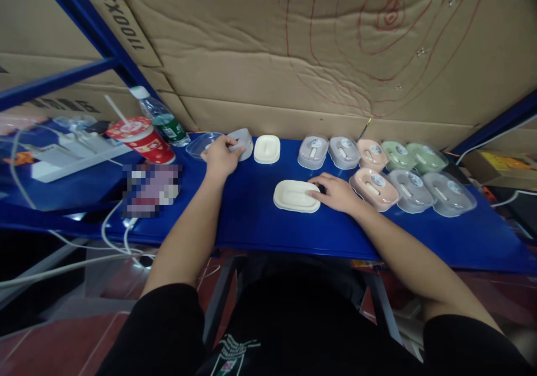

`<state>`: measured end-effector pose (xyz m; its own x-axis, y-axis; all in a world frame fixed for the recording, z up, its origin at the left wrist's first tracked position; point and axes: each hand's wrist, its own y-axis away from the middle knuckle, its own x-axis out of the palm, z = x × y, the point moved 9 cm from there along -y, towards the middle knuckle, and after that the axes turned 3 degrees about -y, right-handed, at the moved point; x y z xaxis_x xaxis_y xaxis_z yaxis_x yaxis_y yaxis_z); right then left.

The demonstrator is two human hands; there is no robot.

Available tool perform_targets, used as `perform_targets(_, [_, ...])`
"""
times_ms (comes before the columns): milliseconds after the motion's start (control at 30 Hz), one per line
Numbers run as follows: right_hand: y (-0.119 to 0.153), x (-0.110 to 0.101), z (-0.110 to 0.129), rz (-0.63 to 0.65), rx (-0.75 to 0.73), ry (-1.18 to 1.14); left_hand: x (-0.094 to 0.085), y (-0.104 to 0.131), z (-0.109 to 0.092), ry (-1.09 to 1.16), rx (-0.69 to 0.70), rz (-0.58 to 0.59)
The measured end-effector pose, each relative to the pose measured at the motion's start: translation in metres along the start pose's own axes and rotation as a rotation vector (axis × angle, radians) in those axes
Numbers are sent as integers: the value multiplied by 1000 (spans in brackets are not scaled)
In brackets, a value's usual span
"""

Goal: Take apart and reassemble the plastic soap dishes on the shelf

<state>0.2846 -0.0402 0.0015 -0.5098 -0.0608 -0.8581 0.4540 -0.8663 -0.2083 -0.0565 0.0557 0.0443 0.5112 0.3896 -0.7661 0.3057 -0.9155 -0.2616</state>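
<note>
Cream oblong dish, shallow, round-cornered, lying flat mid-worktop; grey rounded piece, partly hidden, and clear cover, near each other, at the worktop's back left.

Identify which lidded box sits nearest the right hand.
The peach box at the front row's left end; the other peach box is behind it, farther from the right hand.

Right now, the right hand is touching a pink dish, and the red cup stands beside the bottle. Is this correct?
Not quite: the head view shows that the dish touched by the right hand is cream-white, not pink. The red cup does stand beside the bottle.
</note>
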Motion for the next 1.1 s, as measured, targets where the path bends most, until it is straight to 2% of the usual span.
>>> perform_targets(300, [0,1,0,22,-20,0,-6,0,-5,75,108,-84])
perform_targets(400, [1,-2,-1,0,3,-30,-16,8,-19,131,208,-171])
perform_targets(467, [1,-2,0,-6,6,-43,-20,18,-34,233,310,-182])
perform_targets(533, [0,-3,1,-18,-1,-50,-18,30,-49,365,398,-120])
perform_targets(633, [1,-11,2,-111,7,-90,-1,50,-67,544,453,98])
perform_targets(733, [4,-24,2,-227,26,-138,22,71,-79,658,428,353])
perform_targets(833, [9,-30,5,-261,47,-148,36,85,-85,735,366,517])
perform_targets(967, [14,-31,9,-248,57,-123,42,92,-90,733,367,580])
perform_targets(1100, [14,-33,12,-292,36,-80,38,105,-102,530,574,452])
